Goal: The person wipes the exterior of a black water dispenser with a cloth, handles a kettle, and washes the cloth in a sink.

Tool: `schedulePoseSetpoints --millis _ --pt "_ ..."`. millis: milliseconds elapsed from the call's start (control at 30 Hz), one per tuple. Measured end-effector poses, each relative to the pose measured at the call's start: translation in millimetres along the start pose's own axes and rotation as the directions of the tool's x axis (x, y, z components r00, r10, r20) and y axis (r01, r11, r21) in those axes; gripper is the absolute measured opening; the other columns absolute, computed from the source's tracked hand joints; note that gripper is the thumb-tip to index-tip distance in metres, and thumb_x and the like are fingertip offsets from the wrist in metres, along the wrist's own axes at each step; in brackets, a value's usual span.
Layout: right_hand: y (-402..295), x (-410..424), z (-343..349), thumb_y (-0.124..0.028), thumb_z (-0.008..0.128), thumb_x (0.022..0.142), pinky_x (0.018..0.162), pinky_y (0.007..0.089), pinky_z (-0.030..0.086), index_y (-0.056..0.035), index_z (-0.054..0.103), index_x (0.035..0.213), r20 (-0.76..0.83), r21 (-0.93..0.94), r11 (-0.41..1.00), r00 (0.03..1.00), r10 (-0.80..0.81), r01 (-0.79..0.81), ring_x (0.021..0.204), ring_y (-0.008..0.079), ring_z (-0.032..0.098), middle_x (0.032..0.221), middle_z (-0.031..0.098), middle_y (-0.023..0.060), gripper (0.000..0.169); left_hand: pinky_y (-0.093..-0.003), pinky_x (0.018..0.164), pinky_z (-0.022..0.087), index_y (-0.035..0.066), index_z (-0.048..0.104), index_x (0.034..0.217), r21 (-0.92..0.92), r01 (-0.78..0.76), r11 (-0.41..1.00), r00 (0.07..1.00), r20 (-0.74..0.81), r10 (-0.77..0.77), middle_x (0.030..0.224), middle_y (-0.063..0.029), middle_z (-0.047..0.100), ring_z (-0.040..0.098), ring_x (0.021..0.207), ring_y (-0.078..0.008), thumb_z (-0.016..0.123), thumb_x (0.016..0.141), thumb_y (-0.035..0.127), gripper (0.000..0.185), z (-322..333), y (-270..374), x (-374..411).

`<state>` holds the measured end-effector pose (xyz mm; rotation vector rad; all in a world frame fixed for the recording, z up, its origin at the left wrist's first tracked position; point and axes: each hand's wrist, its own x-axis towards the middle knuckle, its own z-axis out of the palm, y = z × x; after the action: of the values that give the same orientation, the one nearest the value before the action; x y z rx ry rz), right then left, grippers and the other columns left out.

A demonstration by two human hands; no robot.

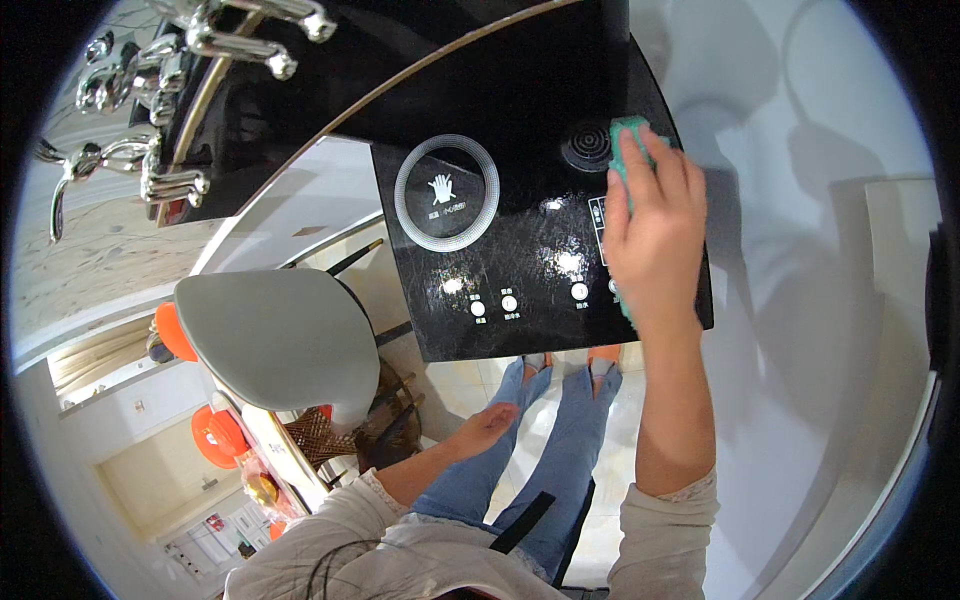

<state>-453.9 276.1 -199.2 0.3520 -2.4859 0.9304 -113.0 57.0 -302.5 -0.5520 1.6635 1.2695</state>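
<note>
My right hand [654, 206] presses a green cloth [628, 135] onto a glossy black appliance top [517, 225], near its right edge. The cloth also shows beneath my palm and hides part of the printed markings there. Just left of my fingertips sits a round black fitting [589, 148] with concentric rings. A pale ring [397, 192] surrounds a white hand symbol at the left of the top. Several round touch buttons [509, 304] line the edge nearest me. My left hand [495, 421] hangs low in front of my jeans, away from the top; its fingers cannot be made out.
A grey chair [277, 337] stands at the left. Chrome fittings [240, 45] lie toward the upper left, beside a dark panel with a gold-coloured edge. A white wall [795, 300] runs close along the right. Orange objects [217, 435] sit by a table at the lower left.
</note>
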Motion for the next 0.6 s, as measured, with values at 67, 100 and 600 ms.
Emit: schedulePoseSetpoints --millis 67,100,600 --pt "-13 -8 -1 -0.005 0.059 0.081 0.089 0.0420 0.044 0.0069 0.057 0.114 0.095 -0.045 0.999 0.995 0.005 -0.001 0.100 0.0358 0.053 0.115 0.056 0.0207 0.036 -0.0298 0.096 0.041 0.008 0.048 0.126 -0.035 -0.013 0.999 1.000 0.009 0.014 0.117 -0.0069 0.056 0.052 0.111 -0.0160 0.047 0.098 0.019 0.030 5 -15 4" --pt "-21 -18 0 -0.006 0.059 0.081 0.089 0.0408 0.045 0.0062 0.056 0.116 0.100 -0.076 0.997 0.994 0.030 -0.023 0.101 0.0349 0.053 0.117 0.055 0.0196 0.038 -0.0299 0.096 0.041 0.008 0.048 0.126 -0.025 0.004 1.000 1.000 0.008 -0.004 0.116 -0.0067 0.056 0.052 0.111 -0.0159 0.047 0.098 0.018 0.029 6 -12 3" --pt "-70 -7 34 -0.008 0.055 0.081 0.083 0.0319 0.038 0.0003 0.055 0.120 0.162 -0.210 0.975 0.981 0.102 -0.067 0.106 0.0208 0.049 0.119 0.055 0.0075 0.041 -0.0318 0.092 0.043 0.007 0.048 0.125 0.007 -0.005 1.000 0.999 -0.041 0.006 0.114 -0.0069 0.057 0.054 0.106 -0.0174 0.047 0.098 0.016 0.028 -2 17 -17"
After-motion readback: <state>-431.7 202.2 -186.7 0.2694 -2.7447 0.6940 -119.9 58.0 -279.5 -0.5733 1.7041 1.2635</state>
